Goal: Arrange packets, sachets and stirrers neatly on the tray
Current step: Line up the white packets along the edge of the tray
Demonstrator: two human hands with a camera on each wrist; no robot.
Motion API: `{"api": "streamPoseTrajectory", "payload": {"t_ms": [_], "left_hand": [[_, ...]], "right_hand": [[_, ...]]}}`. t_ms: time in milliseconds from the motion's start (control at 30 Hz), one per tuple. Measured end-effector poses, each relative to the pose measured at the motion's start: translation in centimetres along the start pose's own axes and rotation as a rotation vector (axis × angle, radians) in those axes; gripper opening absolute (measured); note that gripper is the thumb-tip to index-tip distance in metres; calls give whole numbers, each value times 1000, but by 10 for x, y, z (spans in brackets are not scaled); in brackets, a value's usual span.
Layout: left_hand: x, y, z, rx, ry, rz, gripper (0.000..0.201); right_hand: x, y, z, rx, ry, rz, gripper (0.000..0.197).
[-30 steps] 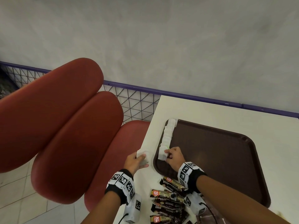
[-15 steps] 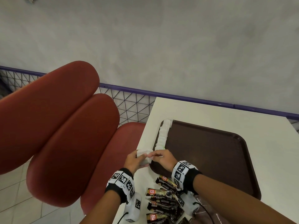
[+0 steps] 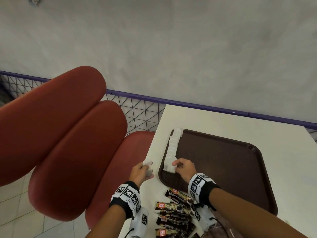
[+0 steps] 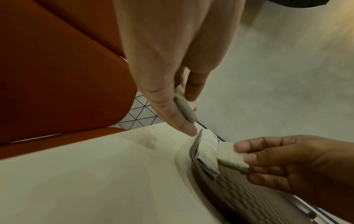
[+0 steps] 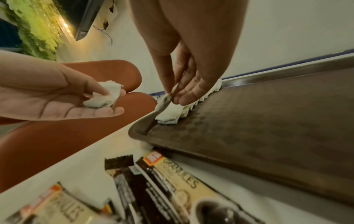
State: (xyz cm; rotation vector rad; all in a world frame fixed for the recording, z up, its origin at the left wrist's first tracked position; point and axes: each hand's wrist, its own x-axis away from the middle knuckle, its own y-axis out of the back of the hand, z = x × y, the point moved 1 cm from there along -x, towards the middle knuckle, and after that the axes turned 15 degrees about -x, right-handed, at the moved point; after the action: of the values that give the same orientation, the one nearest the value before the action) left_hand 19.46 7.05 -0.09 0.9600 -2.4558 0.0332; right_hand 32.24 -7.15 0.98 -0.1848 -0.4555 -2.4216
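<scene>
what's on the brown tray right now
A row of white sachets lines the brown tray along its left edge; the right hand pinches one more at the near end. Its near corner is hidden by the arm.

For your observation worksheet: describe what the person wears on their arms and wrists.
Bare forearms, no sleeves. Each wrist has a black band carrying white blocks printed with black-and-white square markers. A white marker-tagged box hangs under each wrist, with a thin black cable trailing off.

We saw the tray (image 3: 223,169) lying on the table (image 3: 223,121), a row of sachets (image 3: 172,148) running along its left edge. The coffee packets (image 3: 173,213) lay on the table just before the tray's near left corner, and the seat (image 3: 56,134) stood left of the table.
</scene>
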Motion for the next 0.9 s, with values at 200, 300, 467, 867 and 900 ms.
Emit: {"api": "streamPoseTrajectory", "payload": {"t_ms": [200, 300, 467, 867, 900], "left_hand": [[2, 6, 1, -50, 0, 28, 18], [2, 9, 3, -114, -6, 15, 10], [-1, 13, 7, -170, -22, -17, 12], [-6, 10, 7, -254, -62, -14, 11], [-7, 10, 7, -279, -76, -24, 11]], "right_hand": [[-5, -12, -2, 113, -16, 56, 28], [-9, -17, -4, 175, -23, 48, 28], [-13, -22, -8, 260, -7, 63, 31], [-2, -17, -8, 289, 72, 120, 28], [1, -15, -8, 288, 84, 129, 27]]}}
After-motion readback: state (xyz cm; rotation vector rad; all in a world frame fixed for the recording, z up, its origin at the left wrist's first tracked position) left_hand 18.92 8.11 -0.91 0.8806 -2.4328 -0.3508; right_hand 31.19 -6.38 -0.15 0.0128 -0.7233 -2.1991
